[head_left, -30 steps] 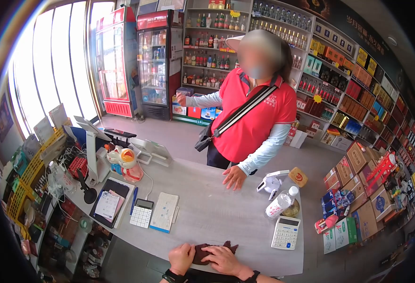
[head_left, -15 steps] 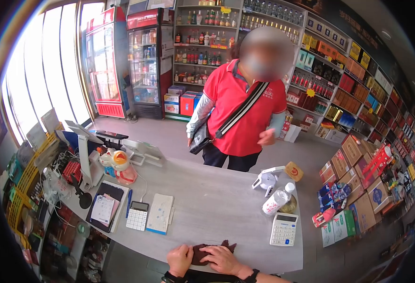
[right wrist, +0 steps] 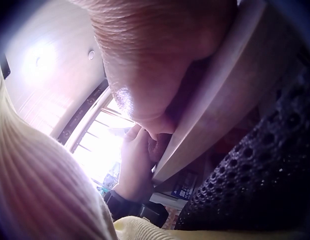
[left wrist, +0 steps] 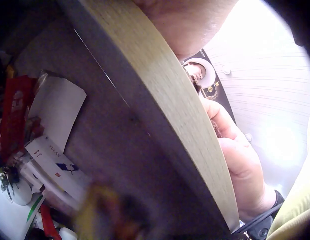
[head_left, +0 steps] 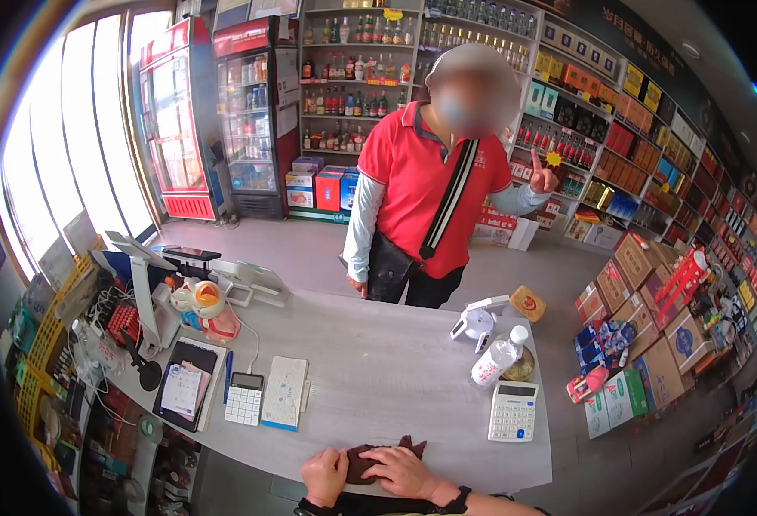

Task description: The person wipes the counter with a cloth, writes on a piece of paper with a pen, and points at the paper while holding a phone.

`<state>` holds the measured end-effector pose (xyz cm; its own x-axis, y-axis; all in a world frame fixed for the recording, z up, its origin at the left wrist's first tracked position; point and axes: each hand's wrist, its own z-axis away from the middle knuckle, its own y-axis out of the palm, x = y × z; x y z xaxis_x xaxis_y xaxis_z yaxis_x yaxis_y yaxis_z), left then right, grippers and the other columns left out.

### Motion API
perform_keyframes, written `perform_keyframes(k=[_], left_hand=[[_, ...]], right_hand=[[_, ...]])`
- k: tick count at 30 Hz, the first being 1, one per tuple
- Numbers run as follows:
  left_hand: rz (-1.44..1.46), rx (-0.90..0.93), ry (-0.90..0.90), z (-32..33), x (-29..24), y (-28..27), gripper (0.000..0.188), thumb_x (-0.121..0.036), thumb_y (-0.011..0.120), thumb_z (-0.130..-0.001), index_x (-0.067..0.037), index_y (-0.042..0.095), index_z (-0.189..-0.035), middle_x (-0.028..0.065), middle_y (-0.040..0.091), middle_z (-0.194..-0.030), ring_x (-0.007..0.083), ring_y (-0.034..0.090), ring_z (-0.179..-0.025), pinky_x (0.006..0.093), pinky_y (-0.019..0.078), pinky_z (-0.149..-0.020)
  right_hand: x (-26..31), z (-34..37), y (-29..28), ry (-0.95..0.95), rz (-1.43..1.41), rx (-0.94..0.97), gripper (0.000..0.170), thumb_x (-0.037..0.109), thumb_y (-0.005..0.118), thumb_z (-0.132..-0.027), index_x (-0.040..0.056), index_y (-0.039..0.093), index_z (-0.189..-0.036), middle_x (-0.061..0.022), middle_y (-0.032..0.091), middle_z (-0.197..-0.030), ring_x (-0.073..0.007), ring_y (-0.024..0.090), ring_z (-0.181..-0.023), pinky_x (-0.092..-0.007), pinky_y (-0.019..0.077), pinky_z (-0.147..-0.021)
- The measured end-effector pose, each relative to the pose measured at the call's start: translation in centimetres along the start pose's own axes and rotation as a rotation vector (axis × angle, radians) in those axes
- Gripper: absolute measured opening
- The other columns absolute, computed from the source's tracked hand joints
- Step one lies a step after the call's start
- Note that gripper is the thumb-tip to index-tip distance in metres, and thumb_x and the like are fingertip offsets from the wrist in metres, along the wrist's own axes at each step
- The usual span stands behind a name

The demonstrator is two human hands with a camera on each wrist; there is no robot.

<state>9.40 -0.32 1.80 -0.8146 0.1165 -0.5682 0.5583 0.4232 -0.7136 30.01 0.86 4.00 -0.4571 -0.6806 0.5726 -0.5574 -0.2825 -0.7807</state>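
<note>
Crumpled dark brown cloth lies at the counter's near edge in the head view. The left hand has its fingers curled, gripping the cloth's left side. Flat across the cloth rests the right hand, fingers loosely extended. In the left wrist view, the right hand is beyond the wooden counter edge, a bit of brown cloth by its fingers. The right wrist view has the left hand beside the counter edge; the cloth there is mostly hidden.
On the counter are a white calculator, a bottle, a smaller calculator, a notepad and a cat figurine. A person in a red shirt stands across it; boxes are stacked at right.
The person opposite has drawn their hand off the counter, straightened up and raised a hand with one finger up. The view has shifted slightly; both hands remain at the cloth.
</note>
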Motion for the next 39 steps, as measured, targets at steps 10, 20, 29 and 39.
perform_keyframes(k=[10, 20, 29, 39], left_hand=[[-0.012, -0.002, -0.014, 0.16, 0.13, 0.19, 0.031, -0.020, 0.074, -0.082, -0.009, 0.052, -0.062, 0.0112, 0.058, -0.060, 0.0337, 0.058, -0.054, 0.0429, 0.0442, -0.050], [-0.011, -0.013, -0.006, 0.26, 0.19, 0.24, 0.032, -0.020, 0.073, -0.083, -0.009, 0.052, -0.062, 0.0110, 0.057, -0.059, 0.0334, 0.058, -0.053, 0.0426, 0.0437, -0.049], [-0.017, -0.019, -0.010, 0.13, 0.06, 0.06, 0.030, -0.022, 0.072, -0.084, -0.010, 0.053, -0.063, 0.0101, 0.058, -0.059, 0.0326, 0.058, -0.052, 0.0428, 0.0443, -0.048], [-0.029, -0.028, 0.003, 0.17, 0.06, 0.14, 0.030, -0.022, 0.071, -0.085, -0.010, 0.053, -0.063, 0.0104, 0.058, -0.059, 0.0326, 0.058, -0.052, 0.0425, 0.0450, -0.047]], right_hand=[[-0.02, 0.03, 0.00, -0.010, 0.005, -0.009, 0.031, 0.011, 0.064, -0.081, 0.0193, 0.065, -0.110, 0.0006, 0.053, -0.139, -0.0212, 0.050, -0.127, -0.0397, 0.0384, -0.104], [-0.01, 0.01, 0.07, -0.019, -0.014, -0.036, 0.031, 0.011, 0.064, -0.080, 0.0199, 0.066, -0.109, 0.0010, 0.054, -0.138, -0.0212, 0.050, -0.126, -0.0397, 0.0388, -0.103], [-0.06, -0.07, 0.13, -0.008, -0.024, -0.020, 0.030, 0.011, 0.065, -0.079, 0.0195, 0.068, -0.108, 0.0014, 0.054, -0.138, -0.0216, 0.050, -0.127, -0.0411, 0.0391, -0.104], [0.07, -0.14, -0.17, 0.013, -0.015, -0.008, 0.028, 0.012, 0.063, -0.080, 0.0220, 0.070, -0.106, 0.0016, 0.056, -0.137, -0.0218, 0.050, -0.127, -0.0409, 0.0383, -0.104]])
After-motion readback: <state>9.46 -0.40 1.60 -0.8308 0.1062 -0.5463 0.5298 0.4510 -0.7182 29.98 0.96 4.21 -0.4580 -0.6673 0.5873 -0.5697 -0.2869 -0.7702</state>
